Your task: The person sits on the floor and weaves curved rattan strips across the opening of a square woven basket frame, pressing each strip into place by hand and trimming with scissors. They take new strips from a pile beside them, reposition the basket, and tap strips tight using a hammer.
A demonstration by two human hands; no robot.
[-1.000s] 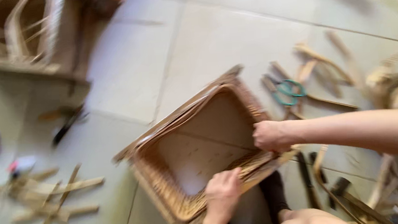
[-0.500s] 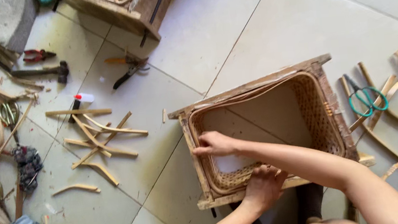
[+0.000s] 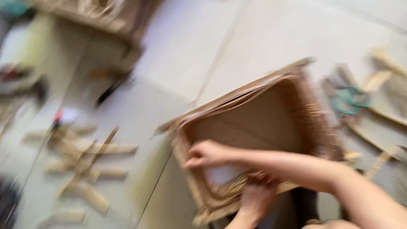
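Observation:
The view is motion-blurred. A rectangular woven rattan basket [image 3: 310,105] with a wooden frame lies on the tiled floor, its opening facing me. My right hand [image 3: 207,154] reaches across the opening, fingers curled on the basket's left rim. My left hand [image 3: 257,200] comes up from below and grips the near rim. My right forearm crosses over the near right corner of the basket.
Teal-handled scissors [image 3: 352,100] and loose cane strips [image 3: 390,118] lie to the right of the basket. More wood strips [image 3: 90,163] are scattered on the left. A dark hand tool [image 3: 113,88] and another wooden frame [image 3: 101,10] are further back.
A second ago my right hand was at the basket's right near corner; it now rests on the left rim. The camera swung, blurring the scene. My left hand stayed on the near rim.

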